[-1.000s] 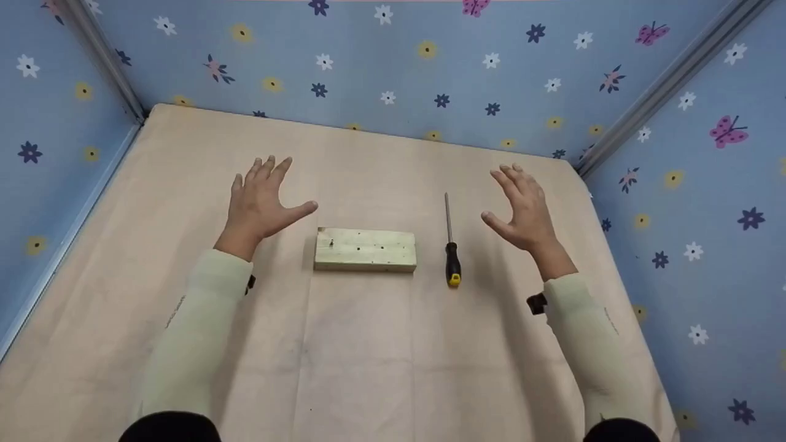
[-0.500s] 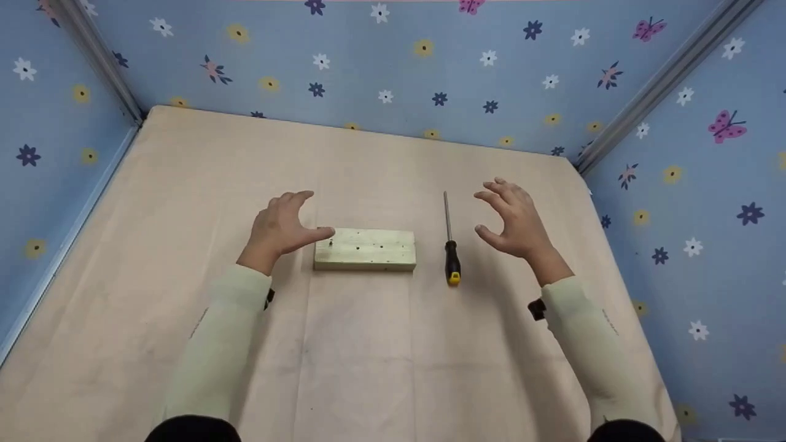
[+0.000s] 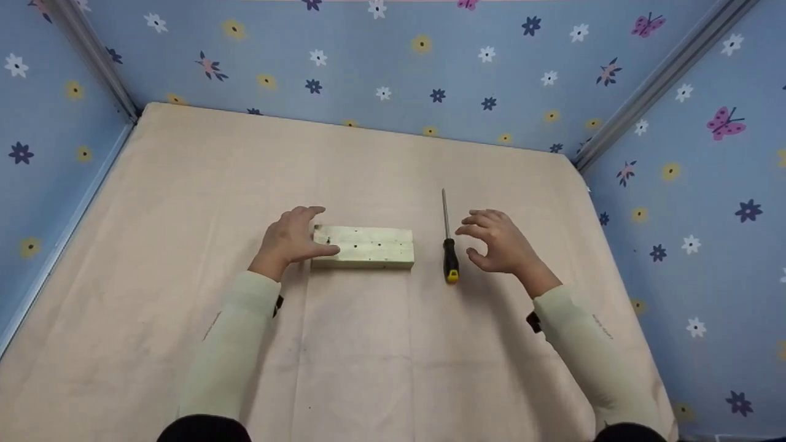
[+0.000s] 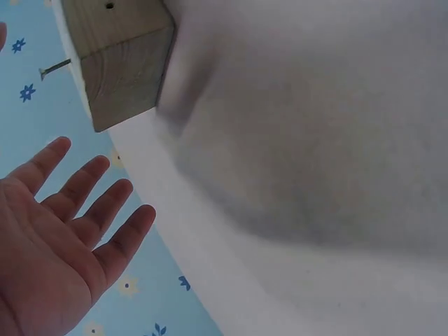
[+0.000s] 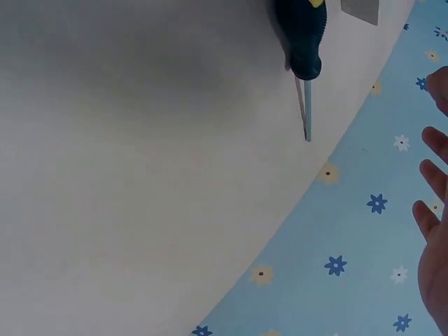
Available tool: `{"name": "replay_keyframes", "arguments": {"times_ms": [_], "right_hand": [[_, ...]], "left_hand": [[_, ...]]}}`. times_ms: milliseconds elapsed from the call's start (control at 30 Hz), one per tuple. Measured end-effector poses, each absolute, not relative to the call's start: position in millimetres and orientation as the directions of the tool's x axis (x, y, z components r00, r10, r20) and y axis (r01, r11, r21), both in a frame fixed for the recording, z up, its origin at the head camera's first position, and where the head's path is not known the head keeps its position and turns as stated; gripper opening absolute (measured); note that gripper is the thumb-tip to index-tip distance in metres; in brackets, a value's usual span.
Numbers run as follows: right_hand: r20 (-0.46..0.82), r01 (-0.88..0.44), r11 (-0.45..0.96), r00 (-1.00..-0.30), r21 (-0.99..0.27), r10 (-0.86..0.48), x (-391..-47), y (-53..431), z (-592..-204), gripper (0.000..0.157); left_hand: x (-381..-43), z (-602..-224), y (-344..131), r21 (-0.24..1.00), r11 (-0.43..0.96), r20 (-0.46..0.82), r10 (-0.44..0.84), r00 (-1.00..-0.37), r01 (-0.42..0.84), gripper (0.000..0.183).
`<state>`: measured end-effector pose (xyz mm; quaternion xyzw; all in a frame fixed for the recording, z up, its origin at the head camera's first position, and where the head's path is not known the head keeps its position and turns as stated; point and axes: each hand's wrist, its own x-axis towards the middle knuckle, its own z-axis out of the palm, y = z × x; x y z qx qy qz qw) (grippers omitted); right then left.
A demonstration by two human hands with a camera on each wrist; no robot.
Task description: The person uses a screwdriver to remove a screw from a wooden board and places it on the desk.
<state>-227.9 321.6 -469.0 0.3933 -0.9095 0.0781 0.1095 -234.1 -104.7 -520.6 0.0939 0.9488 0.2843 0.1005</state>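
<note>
A pale wooden block [image 3: 368, 248] with small dark holes lies on the cloth in the middle. From its left part a screw [image 4: 56, 68] sticks up, plain in the left wrist view. My left hand [image 3: 293, 238] hovers at the block's left end, its fingers spread and its thumb overlapping the top in the head view. To the right lies a screwdriver [image 3: 451, 261] with a black and yellow handle, its shaft pointing away from me. Just right of that handle is my right hand [image 3: 496, 241], fingers loosely bent and holding nothing.
A beige cloth [image 3: 362, 344] covers the table. Blue flowered panels [image 3: 368, 61] stand at the back and both sides, joined by grey metal posts [image 3: 669, 86] at the corners.
My left hand has come right and toward me to the block's end. My right hand has moved left and nearer the screwdriver, its fingers bending more. Block and screwdriver have stayed put.
</note>
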Motion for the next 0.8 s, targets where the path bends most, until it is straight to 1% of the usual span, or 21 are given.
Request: {"name": "replay_keyframes", "arguments": {"times_ms": [200, 300, 467, 800], "right_hand": [[0.152, -0.762, 0.647, -0.644, -0.037, -0.749, -224, 315, -485, 0.037], [0.105, -0.776, 0.629, -0.63, -0.047, -0.769, -222, 312, -492, 0.041], [0.041, -0.797, 0.597, -0.603, -0.093, -0.797, -221, 307, -500, 0.038], [-0.077, -0.802, 0.591, -0.586, -0.084, -0.807, -219, 298, -509, 0.034]], "left_hand": [[-234, -530, -105, 0.552, 0.829, -0.178, 0.226, -0.958, 0.094, 0.094], [-234, -533, -106, 0.565, 0.822, -0.204, 0.219, -0.954, 0.068, 0.093], [-234, -534, -107, 0.592, 0.804, -0.226, 0.236, -0.945, 0.06, 0.091], [-233, -538, -109, 0.627, 0.778, -0.249, 0.259, -0.933, 0.049, 0.091]]}}
